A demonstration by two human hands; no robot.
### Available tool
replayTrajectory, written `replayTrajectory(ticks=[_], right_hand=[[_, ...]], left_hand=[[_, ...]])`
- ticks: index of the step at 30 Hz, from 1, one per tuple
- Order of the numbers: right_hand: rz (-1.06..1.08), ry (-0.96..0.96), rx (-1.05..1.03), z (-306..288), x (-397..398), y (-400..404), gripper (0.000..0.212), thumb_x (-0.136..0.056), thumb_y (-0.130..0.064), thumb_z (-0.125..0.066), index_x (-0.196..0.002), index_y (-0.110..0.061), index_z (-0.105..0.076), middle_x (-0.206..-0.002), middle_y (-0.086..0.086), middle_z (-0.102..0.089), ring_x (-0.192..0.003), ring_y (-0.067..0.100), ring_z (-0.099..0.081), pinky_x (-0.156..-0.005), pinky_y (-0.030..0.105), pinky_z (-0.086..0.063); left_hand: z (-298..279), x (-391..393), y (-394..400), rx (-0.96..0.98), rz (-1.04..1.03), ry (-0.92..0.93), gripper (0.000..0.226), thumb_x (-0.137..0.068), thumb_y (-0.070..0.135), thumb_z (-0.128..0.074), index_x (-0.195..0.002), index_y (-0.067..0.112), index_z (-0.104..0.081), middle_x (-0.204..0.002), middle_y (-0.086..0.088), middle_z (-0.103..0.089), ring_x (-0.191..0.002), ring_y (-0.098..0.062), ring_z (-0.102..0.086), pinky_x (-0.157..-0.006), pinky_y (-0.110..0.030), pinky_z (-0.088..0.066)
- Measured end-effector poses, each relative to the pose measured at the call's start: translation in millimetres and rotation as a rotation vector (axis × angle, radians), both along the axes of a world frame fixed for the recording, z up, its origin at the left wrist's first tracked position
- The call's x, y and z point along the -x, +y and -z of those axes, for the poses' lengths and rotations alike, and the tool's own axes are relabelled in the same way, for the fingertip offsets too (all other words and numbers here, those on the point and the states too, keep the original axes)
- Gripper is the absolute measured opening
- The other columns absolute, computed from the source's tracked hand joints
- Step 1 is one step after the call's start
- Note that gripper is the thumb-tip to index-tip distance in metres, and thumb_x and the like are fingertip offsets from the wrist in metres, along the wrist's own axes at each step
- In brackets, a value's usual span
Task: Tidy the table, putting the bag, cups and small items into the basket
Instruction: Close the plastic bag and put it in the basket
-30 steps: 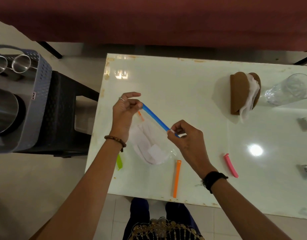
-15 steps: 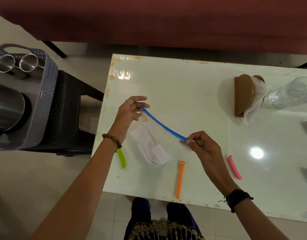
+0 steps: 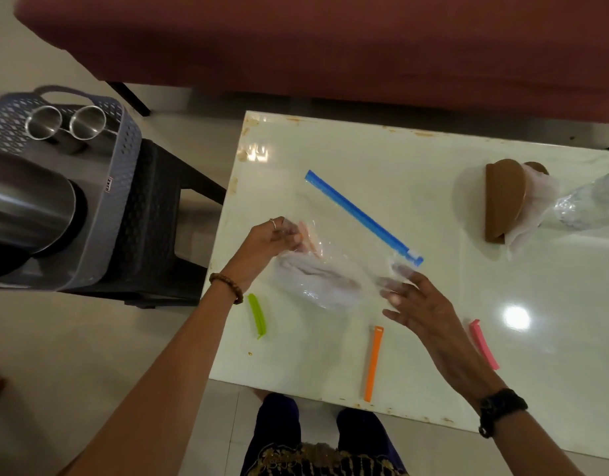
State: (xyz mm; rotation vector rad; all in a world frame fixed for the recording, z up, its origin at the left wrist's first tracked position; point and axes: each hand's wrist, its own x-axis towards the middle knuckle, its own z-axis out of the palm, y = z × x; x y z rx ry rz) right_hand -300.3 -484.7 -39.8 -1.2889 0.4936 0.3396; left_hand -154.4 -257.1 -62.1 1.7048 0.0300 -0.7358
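**Legible markings**

One marking is present: a small dark label on the side wall of the grey perforated basket (image 3: pixel 100 214), near its upper rim. Its letters stand sideways and are too small to read reliably. No other text, number or sign is legible.

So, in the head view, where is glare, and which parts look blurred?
Head view: a bright lamp glare sits on the glossy table near the pink clip, a fainter one by the far-left corner; the right hand fingers and the clear bag are motion-blurred; the wide lens bends the table edges.
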Motion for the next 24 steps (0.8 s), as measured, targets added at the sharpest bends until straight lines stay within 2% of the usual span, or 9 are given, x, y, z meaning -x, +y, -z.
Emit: replayTrajectory(ticks=[4,8,10,13,16,18,21,22,24], right_hand=[[-0.204,0.082,0.231,4.2,-15.8,21.4,0.045,-0.068,-0.038,-0.073,-0.11,-0.044,-0.06,-0.117,-0.019,-0.064,-0.08,0.004,-0.062,-0.074,0.02,-0.047],[-0.244,0.057,0.27,2.9,-32.4,45.9,0.019,-0.079,-0.021,-0.071,-0.094,-0.034,-0.072,-0.087,-0.018,-0.069,-0.052,-0.002,-0.043,-0.053,0.004,-0.036],[-0.242,0.004,0.264,-3.1,-41.3,59.7,0.018,-0.083,-0.017,-0.067,-0.094,-0.031,-0.071,-0.081,-0.012,-0.073,-0.05,-0.002,-0.045,-0.05,0.007,-0.036],[-0.253,-0.079,0.299,-12.2,-57.1,87.3,0.038,-0.084,-0.012,-0.065,-0.11,-0.039,-0.06,-0.072,-0.002,-0.07,-0.051,0.004,-0.046,-0.051,0.015,-0.038],[-0.259,-0.211,0.377,-23.7,-77.6,121.9,0.051,-0.087,-0.007,-0.061,-0.122,-0.043,-0.051,-0.075,0.003,-0.07,-0.053,0.005,-0.05,-0.051,0.016,-0.043],[-0.255,-0.296,0.415,-34.1,-97.0,150.4,0.049,-0.088,-0.006,-0.057,-0.124,-0.04,-0.05,-0.074,0.004,-0.069,-0.053,0.005,-0.053,-0.053,0.018,-0.047],[-0.283,-0.426,0.475,-48.0,-134.6,194.6,0.038,-0.092,-0.01,-0.054,-0.122,-0.032,-0.053,-0.07,-0.004,-0.067,-0.054,0.011,-0.055,-0.055,0.024,-0.05],[-0.288,-0.474,0.498,-51.7,-149.1,209.7,0.033,-0.093,-0.011,-0.053,-0.122,-0.027,-0.053,-0.07,-0.006,-0.068,-0.054,0.009,-0.056,-0.056,0.026,-0.05],[-0.287,-0.571,0.544,-57.5,-180.0,239.8,0.028,-0.095,-0.014,-0.05,-0.123,-0.019,-0.053,-0.076,-0.005,-0.069,-0.055,0.003,-0.056,-0.058,0.027,-0.05]], left_hand=[[-6.2,-3.2,21.9,0.055,-0.076,0.028,0.019,-0.088,0.005,-0.054,-0.073,0.017,-0.055,-0.055,0.007,-0.067,-0.056,-0.003,-0.063,-0.055,-0.009,-0.046],[-14.8,-7.2,39.9,0.166,-0.236,0.103,0.023,-0.085,-0.004,-0.055,-0.069,0.013,-0.055,-0.052,0.008,-0.065,-0.05,-0.003,-0.062,-0.05,-0.017,-0.052],[-22.2,-9.9,54.3,0.171,-0.255,0.102,0.02,-0.083,-0.004,-0.058,-0.071,0.012,-0.058,-0.054,0.008,-0.067,-0.053,-0.004,-0.065,-0.05,-0.018,-0.053],[-34.6,-19.0,87.4,0.152,-0.268,0.052,0.016,-0.082,0.0,-0.061,-0.08,0.016,-0.061,-0.061,0.006,-0.071,-0.056,-0.005,-0.066,-0.055,-0.018,-0.055],[-50.8,-32.6,122.5,0.082,-0.302,-0.063,0.015,-0.08,-0.001,-0.063,-0.086,0.013,-0.061,-0.074,0.002,-0.069,-0.062,0.001,-0.065,-0.058,-0.011,-0.051],[-62.7,-43.6,148.6,0.006,-0.369,-0.158,0.014,-0.08,-0.001,-0.063,-0.085,0.013,-0.061,-0.082,0.001,-0.066,-0.069,0.003,-0.063,-0.067,-0.013,-0.051],[-83.9,-63.4,187.8,-0.066,-0.543,-0.297,0.016,-0.079,0.003,-0.065,-0.082,0.018,-0.061,-0.088,-0.003,-0.067,-0.082,-0.008,-0.062,-0.079,-0.024,-0.05],[-92.6,-71.3,200.7,-0.084,-0.59,-0.34,0.016,-0.08,0.005,-0.065,-0.082,0.02,-0.061,-0.091,-0.004,-0.066,-0.084,-0.01,-0.06,-0.078,-0.024,-0.049],[-108.9,-90.3,224.8,-0.073,-0.674,-0.398,0.017,-0.082,0.005,-0.063,-0.083,0.021,-0.059,-0.089,-0.001,-0.064,-0.072,-0.002,-0.058,-0.064,-0.014,-0.048]])
